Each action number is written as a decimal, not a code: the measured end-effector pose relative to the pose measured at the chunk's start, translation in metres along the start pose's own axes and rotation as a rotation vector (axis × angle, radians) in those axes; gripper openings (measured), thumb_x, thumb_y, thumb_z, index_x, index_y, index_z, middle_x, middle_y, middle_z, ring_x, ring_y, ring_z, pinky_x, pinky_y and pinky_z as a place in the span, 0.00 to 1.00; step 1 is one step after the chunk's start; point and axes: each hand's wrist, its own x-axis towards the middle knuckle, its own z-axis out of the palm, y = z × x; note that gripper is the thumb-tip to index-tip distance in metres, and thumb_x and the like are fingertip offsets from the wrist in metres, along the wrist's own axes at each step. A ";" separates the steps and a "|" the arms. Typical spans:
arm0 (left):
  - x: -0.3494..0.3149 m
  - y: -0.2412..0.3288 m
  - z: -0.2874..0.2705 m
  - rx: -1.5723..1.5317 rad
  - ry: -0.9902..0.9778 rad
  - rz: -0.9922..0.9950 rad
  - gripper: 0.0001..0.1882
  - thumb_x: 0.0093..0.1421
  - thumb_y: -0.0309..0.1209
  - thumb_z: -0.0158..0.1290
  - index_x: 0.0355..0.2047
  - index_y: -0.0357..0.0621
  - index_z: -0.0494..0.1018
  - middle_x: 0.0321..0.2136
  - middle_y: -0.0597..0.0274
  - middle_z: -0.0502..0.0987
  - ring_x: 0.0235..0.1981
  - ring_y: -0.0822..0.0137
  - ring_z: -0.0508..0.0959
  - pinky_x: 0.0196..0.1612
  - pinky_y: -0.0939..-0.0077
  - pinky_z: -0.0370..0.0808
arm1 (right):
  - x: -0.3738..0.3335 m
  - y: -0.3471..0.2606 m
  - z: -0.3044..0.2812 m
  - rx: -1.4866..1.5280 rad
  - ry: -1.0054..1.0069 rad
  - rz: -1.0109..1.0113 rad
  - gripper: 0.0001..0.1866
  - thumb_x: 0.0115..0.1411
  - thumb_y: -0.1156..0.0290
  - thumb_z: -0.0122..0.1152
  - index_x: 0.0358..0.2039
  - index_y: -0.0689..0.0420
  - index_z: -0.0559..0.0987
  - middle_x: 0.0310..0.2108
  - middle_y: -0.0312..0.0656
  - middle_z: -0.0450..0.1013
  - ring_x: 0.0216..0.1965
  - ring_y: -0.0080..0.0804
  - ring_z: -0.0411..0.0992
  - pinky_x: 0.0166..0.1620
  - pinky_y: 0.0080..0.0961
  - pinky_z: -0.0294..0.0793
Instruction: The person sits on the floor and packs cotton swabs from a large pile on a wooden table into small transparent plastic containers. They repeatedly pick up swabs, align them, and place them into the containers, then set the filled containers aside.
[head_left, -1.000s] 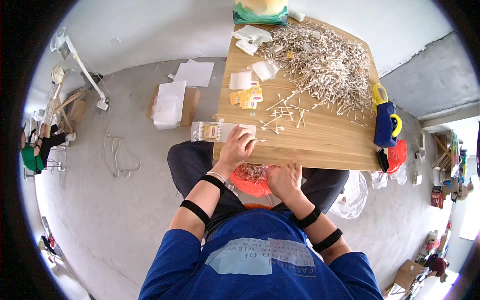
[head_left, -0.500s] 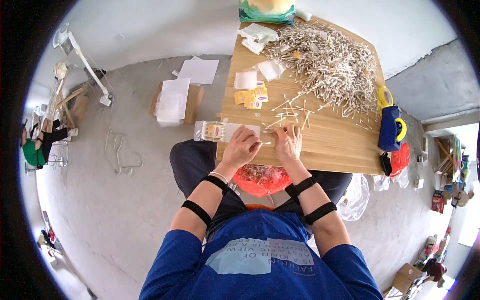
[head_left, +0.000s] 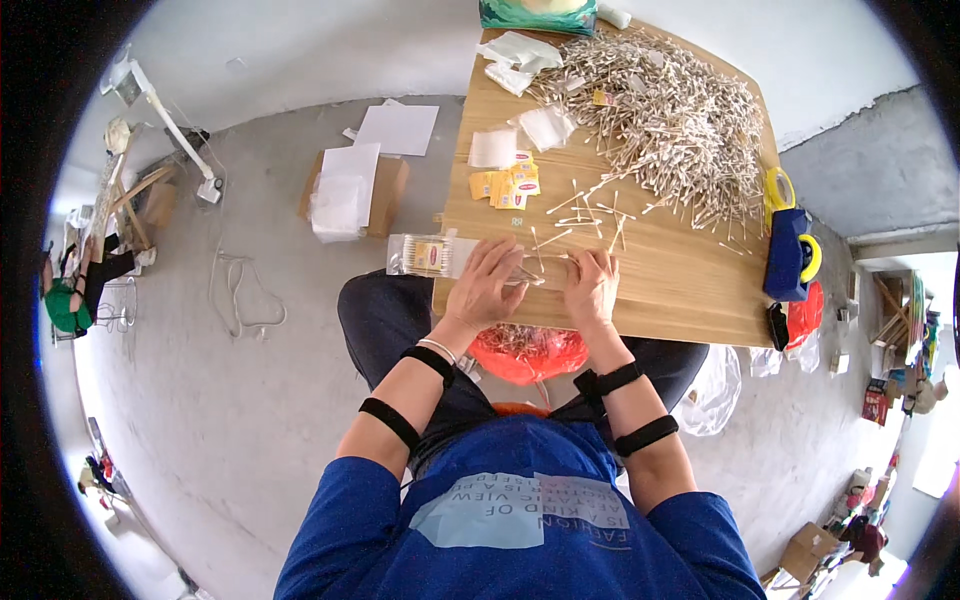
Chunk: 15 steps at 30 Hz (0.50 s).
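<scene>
At the near edge of the wooden table (head_left: pixel 690 290), my left hand (head_left: pixel 485 285) is closed over a few cotton swabs (head_left: pixel 530 277) that stick out past its fingertips. Beside it on the left lies a clear plastic bag (head_left: pixel 398 254) holding a row of swabs and a yellow card (head_left: pixel 432 256); the hand covers the bag's right part. My right hand (head_left: pixel 592 287) rests on the tabletop with curled fingers, pinching what looks like a swab whose end shows at its left. Several loose swabs (head_left: pixel 590 215) are scattered just beyond both hands.
A large heap of swabs (head_left: pixel 670 120) covers the far right. Yellow cards (head_left: pixel 507 183) and clear bags (head_left: pixel 493 149) lie at left. A blue tape dispenser (head_left: pixel 787 255) stands at the right edge. A red bag (head_left: pixel 530 352) with swabs sits below the table edge.
My right hand has shifted a little to the right, away from my left hand. One loose swab now lies at a new slant between them. The left hand stays beside the bag.
</scene>
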 end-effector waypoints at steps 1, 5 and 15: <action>0.000 -0.001 0.001 0.003 -0.001 0.007 0.28 0.50 0.34 0.61 0.52 0.43 0.69 0.52 0.54 0.69 0.58 0.47 0.66 0.63 0.54 0.62 | 0.004 0.003 -0.001 0.005 -0.013 0.024 0.11 0.53 0.73 0.63 0.39 0.51 0.81 0.36 0.43 0.71 0.42 0.45 0.67 0.47 0.40 0.67; -0.002 -0.002 0.001 0.018 -0.047 -0.016 0.26 0.50 0.35 0.61 0.49 0.45 0.70 0.47 0.55 0.71 0.54 0.47 0.68 0.63 0.53 0.63 | 0.014 0.000 0.000 0.090 -0.034 -0.010 0.10 0.52 0.72 0.65 0.37 0.52 0.81 0.36 0.41 0.72 0.42 0.45 0.67 0.48 0.39 0.68; 0.001 0.006 -0.001 0.006 -0.013 -0.095 0.30 0.48 0.35 0.62 0.53 0.48 0.69 0.49 0.54 0.69 0.54 0.47 0.68 0.61 0.55 0.64 | 0.014 -0.011 0.021 0.138 -0.158 -0.187 0.12 0.48 0.79 0.63 0.35 0.55 0.82 0.36 0.43 0.74 0.41 0.47 0.70 0.46 0.38 0.72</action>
